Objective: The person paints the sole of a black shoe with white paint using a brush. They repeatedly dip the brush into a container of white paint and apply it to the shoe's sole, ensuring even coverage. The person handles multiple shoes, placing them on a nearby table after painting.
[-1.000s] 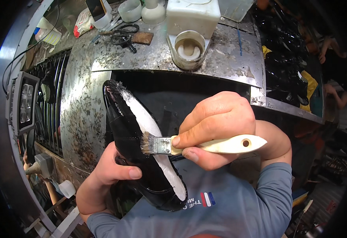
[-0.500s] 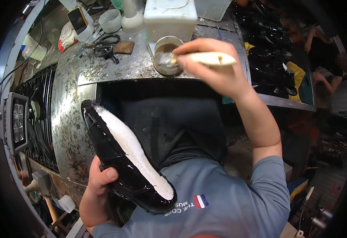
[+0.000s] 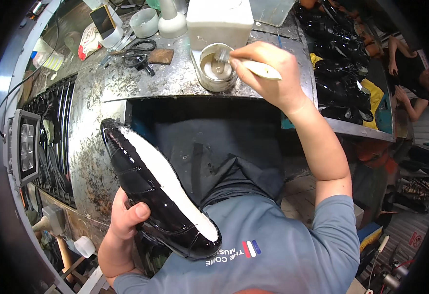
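A glossy black shoe (image 3: 148, 196) lies slantwise over my lap, toe and heel at its two ends, with its white underside strip facing up. My left hand (image 3: 128, 215) grips it from the left, thumb pressed on the black side; its other fingers are hidden beneath. In my right hand (image 3: 275, 73) is a paintbrush (image 3: 259, 69) with a pale handle, pinched near the bristles. Its bristles reach into the mouth of a round tub (image 3: 218, 84) holding whitish liquid, which stands at the workbench edge.
Behind the tub stands a white block-shaped container (image 3: 219, 24). Scissors (image 3: 138, 51), a brown pad (image 3: 160, 56) and a phone (image 3: 103, 22) lie left on the worn bench (image 3: 89, 127). Black shoes (image 3: 339, 68) fill a rack at right; a lamp (image 3: 26, 147) stands left. Another person works far right.
My right hand has brought the brush from the tub's near side into its opening, bristles now toward the back. The view has shifted slightly; the shoe stays in my left hand.
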Demonstrator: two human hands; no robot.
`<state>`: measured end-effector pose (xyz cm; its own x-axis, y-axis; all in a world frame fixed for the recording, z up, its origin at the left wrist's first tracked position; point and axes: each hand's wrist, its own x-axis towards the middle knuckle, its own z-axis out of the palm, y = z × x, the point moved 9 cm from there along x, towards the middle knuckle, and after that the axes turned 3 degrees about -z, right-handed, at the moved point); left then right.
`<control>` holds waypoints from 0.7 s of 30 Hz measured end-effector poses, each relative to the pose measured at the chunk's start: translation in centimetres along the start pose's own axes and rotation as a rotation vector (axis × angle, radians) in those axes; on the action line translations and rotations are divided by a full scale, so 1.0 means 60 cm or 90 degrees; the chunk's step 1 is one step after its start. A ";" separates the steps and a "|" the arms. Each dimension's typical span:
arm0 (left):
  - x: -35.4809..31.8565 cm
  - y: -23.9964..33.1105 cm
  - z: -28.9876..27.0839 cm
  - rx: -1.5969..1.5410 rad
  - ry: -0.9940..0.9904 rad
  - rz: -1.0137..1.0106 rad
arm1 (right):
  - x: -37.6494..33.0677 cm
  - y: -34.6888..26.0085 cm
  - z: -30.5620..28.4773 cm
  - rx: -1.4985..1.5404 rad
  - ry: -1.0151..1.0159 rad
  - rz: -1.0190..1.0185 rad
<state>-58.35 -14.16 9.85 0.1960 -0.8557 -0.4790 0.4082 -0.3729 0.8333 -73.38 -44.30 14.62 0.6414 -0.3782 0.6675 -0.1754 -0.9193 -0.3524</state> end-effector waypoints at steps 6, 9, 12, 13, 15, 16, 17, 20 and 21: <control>-0.003 0.008 0.007 0.016 -0.011 -0.018 | -0.021 0.001 0.013 0.187 -0.038 0.073; -0.004 0.015 0.019 0.022 -0.014 -0.022 | -0.003 -0.066 -0.010 0.284 -0.036 -0.025; -0.002 0.019 0.031 0.021 -0.025 -0.023 | 0.006 -0.133 -0.033 0.373 -0.007 -0.103; 0.000 0.021 0.035 0.022 -0.027 -0.028 | 0.006 -0.149 -0.038 0.404 0.005 -0.115; -0.003 0.021 0.039 0.028 -0.026 -0.040 | 0.009 -0.176 -0.040 0.465 0.006 -0.138; -0.004 0.020 0.040 0.033 -0.027 -0.047 | 0.012 -0.185 -0.039 0.497 0.002 -0.146; -0.004 0.019 0.041 0.037 -0.032 -0.053 | 0.016 -0.191 -0.041 0.499 0.019 -0.156; 0.000 0.025 0.056 0.035 -0.036 -0.045 | 0.021 -0.199 -0.039 0.517 0.030 -0.157; 0.001 0.024 0.055 0.044 -0.046 -0.047 | 0.021 -0.201 -0.038 0.519 0.027 -0.156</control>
<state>-60.72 -15.92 11.91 0.1023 -0.8474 -0.5210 0.3566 -0.4577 0.8145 -72.14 -33.97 21.21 0.5596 -0.1975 0.8049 0.5683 -0.6154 -0.5461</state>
